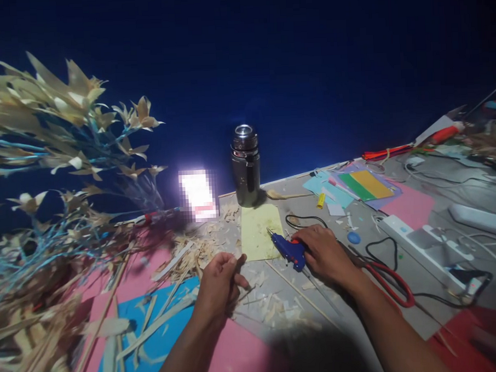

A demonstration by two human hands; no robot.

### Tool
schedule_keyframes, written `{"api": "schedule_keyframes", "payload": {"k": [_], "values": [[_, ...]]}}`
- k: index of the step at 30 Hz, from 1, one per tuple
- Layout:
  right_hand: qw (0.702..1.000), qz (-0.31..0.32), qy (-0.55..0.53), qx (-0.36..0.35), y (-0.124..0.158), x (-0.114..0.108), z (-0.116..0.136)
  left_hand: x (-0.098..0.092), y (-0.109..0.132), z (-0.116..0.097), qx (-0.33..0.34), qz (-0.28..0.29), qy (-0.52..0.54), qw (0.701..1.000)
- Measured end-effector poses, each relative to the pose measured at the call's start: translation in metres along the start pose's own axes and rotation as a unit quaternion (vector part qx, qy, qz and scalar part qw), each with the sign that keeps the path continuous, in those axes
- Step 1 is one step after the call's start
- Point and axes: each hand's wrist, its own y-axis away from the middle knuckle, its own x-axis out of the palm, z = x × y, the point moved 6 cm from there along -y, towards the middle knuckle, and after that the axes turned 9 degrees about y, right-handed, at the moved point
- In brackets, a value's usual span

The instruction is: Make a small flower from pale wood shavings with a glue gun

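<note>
Centrally, my right hand (327,254) grips the glue gun (289,250) lying mid-counter (425,293), pointing onto a yellow sheet (258,229), probably to catch drips; my left hand (219,283) is closed, contents indiscernible.

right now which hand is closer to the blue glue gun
Right. The right hand is closed over the handle of the glue gun, touching it. The left hand, fingers curled, is apart from the gun, to its left and nearer the person.
</note>
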Motion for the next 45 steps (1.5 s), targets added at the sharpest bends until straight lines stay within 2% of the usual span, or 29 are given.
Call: {"api": "schedule_keyframes", "payload": {"k": [4, 8, 12, 17, 21, 24, 31, 45], "values": [[1.000, -0.002, -0.005, 0.019, 0.001, -0.002, -0.010, -0.001, -0.001, 0.003, -0.003, 0.007, 0.009, 1.000], [0.994, -0.066, -0.056, 0.064, 0.003, -0.011, -0.024, -0.001, 0.000, 0.003, -0.004, 0.007, 0.015, 1.000], [0.980, -0.103, -0.165, 0.031, 0.004, -0.018, -0.016, 0.001, 0.003, -0.002, 0.026, -0.007, 0.046, 0.999], [0.968, -0.056, -0.235, -0.072, 0.009, -0.018, 0.021, 0.004, 0.005, -0.007, 0.064, -0.011, 0.092, 0.994], [0.950, -0.032, -0.259, -0.173, 0.015, -0.021, 0.045, 0.003, 0.004, -0.008, 0.074, -0.025, 0.107, 0.991], [0.941, -0.001, -0.258, -0.218, 0.016, -0.020, 0.057, 0.003, 0.003, -0.007, 0.074, -0.029, 0.112, 0.991], [0.943, 0.019, -0.245, -0.225, 0.015, -0.018, 0.067, 0.006, 0.006, -0.004, 0.058, -0.009, 0.121, 0.991], [0.944, 0.021, -0.241, -0.225, 0.013, -0.016, 0.066, 0.011, 0.010, -0.006, 0.053, 0.015, 0.126, 0.990]]}}
